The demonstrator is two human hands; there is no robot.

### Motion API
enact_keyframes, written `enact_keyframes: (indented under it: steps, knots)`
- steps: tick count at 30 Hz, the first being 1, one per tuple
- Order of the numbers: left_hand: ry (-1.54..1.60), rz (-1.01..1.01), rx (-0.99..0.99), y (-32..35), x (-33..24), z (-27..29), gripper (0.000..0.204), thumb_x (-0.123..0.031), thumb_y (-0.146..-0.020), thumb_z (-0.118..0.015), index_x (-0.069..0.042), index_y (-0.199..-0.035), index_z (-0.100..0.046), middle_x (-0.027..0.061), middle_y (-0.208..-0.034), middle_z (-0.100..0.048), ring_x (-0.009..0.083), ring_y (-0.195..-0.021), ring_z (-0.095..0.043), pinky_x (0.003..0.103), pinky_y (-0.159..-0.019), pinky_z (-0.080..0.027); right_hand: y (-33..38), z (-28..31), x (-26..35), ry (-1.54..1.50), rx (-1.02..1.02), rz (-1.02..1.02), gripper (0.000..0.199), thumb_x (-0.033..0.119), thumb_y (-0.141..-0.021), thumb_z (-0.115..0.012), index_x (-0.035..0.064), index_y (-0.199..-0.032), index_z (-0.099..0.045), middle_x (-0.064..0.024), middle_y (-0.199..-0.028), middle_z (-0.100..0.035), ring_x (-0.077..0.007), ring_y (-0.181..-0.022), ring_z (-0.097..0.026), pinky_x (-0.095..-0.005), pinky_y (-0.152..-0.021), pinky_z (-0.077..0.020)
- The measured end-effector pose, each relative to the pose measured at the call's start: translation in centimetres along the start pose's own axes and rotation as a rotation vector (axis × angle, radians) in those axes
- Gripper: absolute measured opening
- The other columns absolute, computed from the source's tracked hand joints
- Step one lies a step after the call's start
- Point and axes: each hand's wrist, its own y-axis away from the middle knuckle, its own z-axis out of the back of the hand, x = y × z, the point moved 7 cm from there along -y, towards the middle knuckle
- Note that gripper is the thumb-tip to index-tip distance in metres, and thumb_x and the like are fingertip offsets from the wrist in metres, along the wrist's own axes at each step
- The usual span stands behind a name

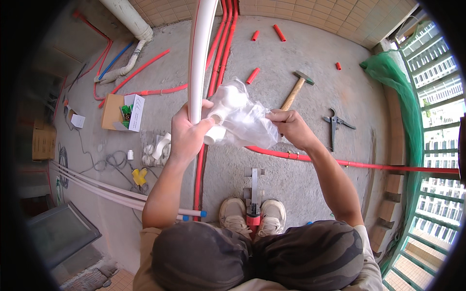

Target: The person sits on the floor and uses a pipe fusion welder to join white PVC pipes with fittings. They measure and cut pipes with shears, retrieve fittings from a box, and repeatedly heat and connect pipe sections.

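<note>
My left hand is closed around a long white pipe with a thin red stripe, which rises past the top of the picture. Its thumb presses toward the mouth of a clear plastic bag. White pipe fittings show through the film, and one white elbow-like fitting pokes out beside the left thumb. At the bag's right end, my right hand pinches the crumpled plastic between thumb and fingers. Both hands are held out above the floor; what the left palm covers is hidden.
A hammer and dark pliers-like cutters lie to the right. Red conduit crosses the concrete. Between my shoes stands a metal tool with a red-and-black handle. Leftward are an open carton, cables and white pipes.
</note>
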Motion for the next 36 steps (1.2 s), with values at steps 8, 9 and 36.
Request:
enact_keyframes:
  steps: [8, 9, 36]
  knots:
    - [-0.105, -0.330, 0.096, 1.6, -5.4, -0.4, 0.011, 0.004, -0.084, -0.066, -0.001, -0.083, -0.056, 0.0052, -0.084, -0.062, 0.0132, -0.089, -0.060, 0.031, -0.083, -0.048, -0.1, -0.4, 1.9, -0.362, -0.003, 0.241, 0.029, -0.008, -0.091, -0.059, -0.0033, -0.118, -0.070, -0.0075, -0.136, -0.055, -0.0154, -0.114, -0.060, -0.0274, -0.094, -0.0501]
    - [-0.082, -0.347, 0.126, 2.1, -5.9, -0.9, 0.011, 0.005, -0.085, -0.065, -0.001, -0.083, -0.056, 0.0021, -0.076, -0.059, 0.0111, -0.082, -0.059, 0.035, -0.089, -0.050, -0.1, -0.4, 2.1, -0.522, 0.033, 0.260, 0.028, -0.008, -0.092, -0.059, -0.0035, -0.117, -0.071, -0.0079, -0.138, -0.053, -0.0164, -0.115, -0.059, -0.0282, -0.095, -0.0501]
    - [0.232, -0.064, -0.124, -0.2, 1.8, -0.1, 0.015, 0.006, -0.077, -0.065, -0.004, -0.075, -0.055, 0.0006, -0.072, -0.055, 0.0082, -0.067, -0.052, 0.026, -0.062, -0.041, 2.2, -2.7, 5.3, 0.110, -0.246, 0.254, 0.039, 0.002, -0.077, -0.080, -0.0024, -0.113, -0.067, -0.0048, -0.108, -0.069, -0.0125, -0.102, -0.064, -0.0312, -0.093, -0.0508]
